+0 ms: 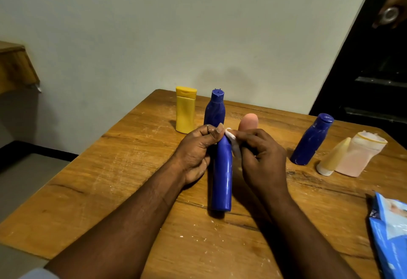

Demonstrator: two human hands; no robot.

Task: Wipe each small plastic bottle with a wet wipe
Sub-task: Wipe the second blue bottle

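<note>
A tall blue bottle (222, 177) is at the middle of the wooden table (123, 190), its base toward me. My left hand (196, 148) grips its upper end. My right hand (259, 157) pinches a white wet wipe (234, 144) against the bottle's upper right side. Behind my hands stand a yellow bottle (185, 109), a blue bottle (215, 109) and a pink bottle (248, 121), the last partly hidden. On the right are another blue bottle (311, 140), a cream tube (334, 157) and a translucent pink bottle (361, 155).
A blue wet-wipe packet (391, 234) lies at the table's right edge. Another person's hand holding a round metal object (389, 14) shows at the top right by a dark doorway. A wooden shelf (15, 67) juts from the left wall.
</note>
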